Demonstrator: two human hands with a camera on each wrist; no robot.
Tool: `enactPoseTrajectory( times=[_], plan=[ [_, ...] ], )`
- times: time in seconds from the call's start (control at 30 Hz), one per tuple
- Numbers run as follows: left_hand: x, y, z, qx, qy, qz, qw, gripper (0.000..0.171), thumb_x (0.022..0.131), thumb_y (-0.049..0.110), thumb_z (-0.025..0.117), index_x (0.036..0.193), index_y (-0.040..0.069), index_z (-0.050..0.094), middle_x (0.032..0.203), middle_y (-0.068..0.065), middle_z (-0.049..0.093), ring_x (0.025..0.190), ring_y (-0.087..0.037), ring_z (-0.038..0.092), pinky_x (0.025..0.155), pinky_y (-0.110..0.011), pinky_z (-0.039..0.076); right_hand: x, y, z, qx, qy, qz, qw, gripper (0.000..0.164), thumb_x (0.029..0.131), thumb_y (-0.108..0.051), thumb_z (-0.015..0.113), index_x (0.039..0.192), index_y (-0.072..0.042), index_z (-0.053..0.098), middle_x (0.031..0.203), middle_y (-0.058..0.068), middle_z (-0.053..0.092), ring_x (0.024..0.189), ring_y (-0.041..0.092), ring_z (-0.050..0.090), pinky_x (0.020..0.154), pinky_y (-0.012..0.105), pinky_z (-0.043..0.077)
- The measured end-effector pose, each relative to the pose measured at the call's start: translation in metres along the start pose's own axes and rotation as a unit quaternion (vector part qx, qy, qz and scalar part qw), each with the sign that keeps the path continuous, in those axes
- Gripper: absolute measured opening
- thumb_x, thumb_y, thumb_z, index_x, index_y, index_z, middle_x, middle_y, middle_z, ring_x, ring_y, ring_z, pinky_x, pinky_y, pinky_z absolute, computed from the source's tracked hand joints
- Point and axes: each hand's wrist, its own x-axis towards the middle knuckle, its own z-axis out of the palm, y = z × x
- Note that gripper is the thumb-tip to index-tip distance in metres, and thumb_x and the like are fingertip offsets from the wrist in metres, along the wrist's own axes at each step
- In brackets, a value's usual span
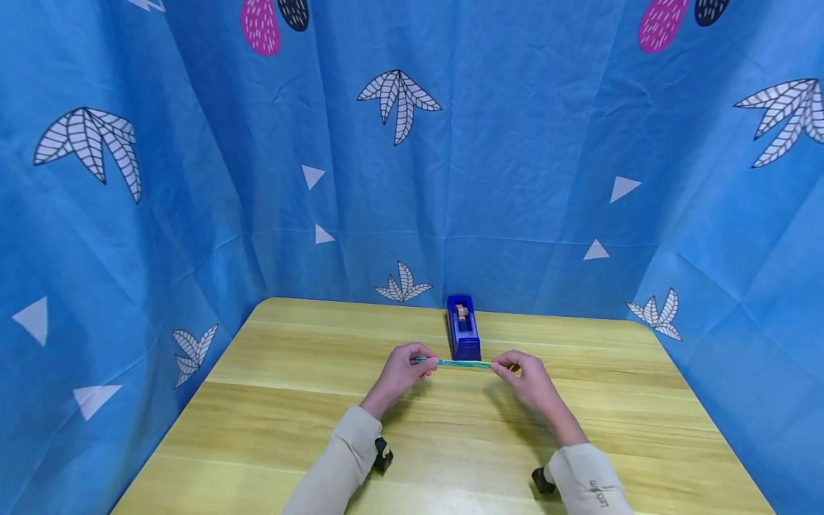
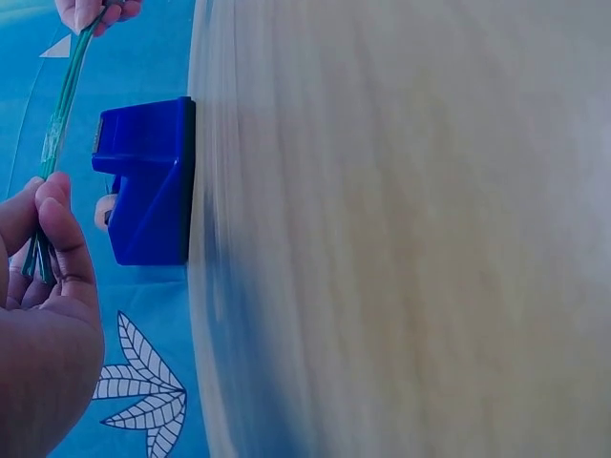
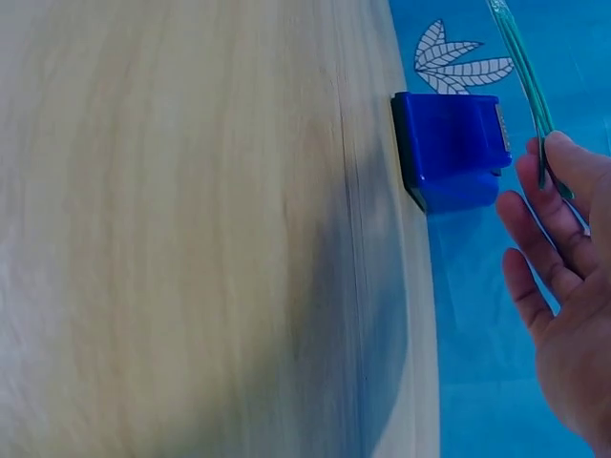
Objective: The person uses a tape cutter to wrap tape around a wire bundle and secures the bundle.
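Note:
A thin bundle of green strands (image 1: 465,364) is stretched level between both hands, above the table. My left hand (image 1: 400,372) pinches one end between thumb and fingers, with the strand tips poking out below the grip in the left wrist view. At the other end, my right hand (image 1: 529,383) pinches the bundle between thumb and index finger, its other fingers loosely bent. Clear tape (image 2: 52,138) wraps the bundle near the left hand's fingertips. Just behind the bundle stands a blue tape dispenser (image 1: 463,329) with a small roll in it.
The wooden table (image 1: 290,400) has rounded far corners. A blue patterned curtain (image 1: 515,143) hangs round its back and sides. Black wrist cameras sit under both sleeves, the left one (image 1: 383,455) and the right one (image 1: 543,481).

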Motion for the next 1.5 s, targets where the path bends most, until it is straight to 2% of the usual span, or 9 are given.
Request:
enactPoseTrajectory(
  times=[0.2, 0.53, 0.73, 0.9, 1.23, 1.5],
  plan=[
    [0.0, 0.0, -0.001, 0.003, 0.009, -0.007, 0.9999, 0.012, 0.1, 0.017, 0.07, 0.104, 0.005, 0.073, 0.09, -0.005, 0.074, 0.076, -0.017, 0.068, 0.073, -0.033, 0.062, 0.0, -0.001, 0.003, 0.026, 0.004, 0.022, 0.999, 0.01, 0.1, -0.015, 0.069, 0.104, -0.009, 0.076, 0.1, 0.003, 0.076, 0.094, 0.019, 0.066, 0.085, 0.033, 0.055],
    [0.0, -0.004, 0.0, 0.001, 0.001, 0.007, 1.0, 0.016, 0.101, 0.018, 0.069, 0.106, 0.004, 0.073, 0.094, -0.01, 0.075, 0.079, -0.018, 0.067, 0.074, -0.036, 0.062, 0.0, 0.001, 0.006, 0.051, 0.004, 0.052, 0.997, 0.015, 0.102, -0.017, 0.067, 0.108, -0.006, 0.076, 0.103, 0.006, 0.076, 0.094, 0.018, 0.063, 0.085, 0.031, 0.054],
    [-0.001, -0.005, -0.002, 0.007, -0.001, -0.018, 0.9998, 0.016, 0.102, 0.021, 0.067, 0.108, 0.007, 0.072, 0.097, -0.01, 0.074, 0.086, -0.025, 0.067, 0.076, -0.034, 0.058, -0.002, 0.002, 0.008, 0.05, 0.003, 0.078, 0.996, 0.017, 0.102, -0.019, 0.067, 0.107, -0.005, 0.076, 0.101, 0.006, 0.075, 0.093, 0.017, 0.061, 0.086, 0.03, 0.052],
    [-0.002, -0.006, -0.006, 0.011, -0.001, -0.027, 0.9996, 0.016, 0.104, 0.019, 0.064, 0.111, 0.007, 0.071, 0.102, -0.01, 0.073, 0.091, -0.024, 0.067, 0.079, -0.033, 0.058, -0.003, 0.003, 0.009, 0.055, 0.006, 0.086, 0.995, 0.018, 0.102, -0.02, 0.067, 0.107, -0.004, 0.076, 0.099, 0.006, 0.074, 0.089, 0.013, 0.059, 0.079, 0.026, 0.051],
    [0.0, -0.013, -0.009, 0.027, 0.015, -0.048, 0.9984, 0.013, 0.103, 0.014, 0.065, 0.11, 0.004, 0.071, 0.099, -0.007, 0.07, 0.088, -0.018, 0.065, 0.078, -0.029, 0.057, -0.001, 0.008, 0.018, 0.071, -0.007, 0.11, 0.991, 0.017, 0.101, -0.016, 0.068, 0.108, -0.003, 0.075, 0.095, 0.009, 0.072, 0.082, 0.015, 0.058, 0.068, 0.024, 0.049],
    [0.0, -0.017, -0.012, 0.052, 0.013, -0.057, 0.9969, 0.012, 0.102, 0.014, 0.066, 0.108, 0.004, 0.071, 0.094, -0.007, 0.068, 0.083, -0.016, 0.06, 0.071, -0.026, 0.052, 0.0, 0.012, 0.022, 0.072, -0.027, 0.119, 0.99, 0.014, 0.102, -0.015, 0.067, 0.104, -0.005, 0.076, 0.089, 0.006, 0.072, 0.08, 0.015, 0.06, 0.066, 0.025, 0.049]
  ],
)
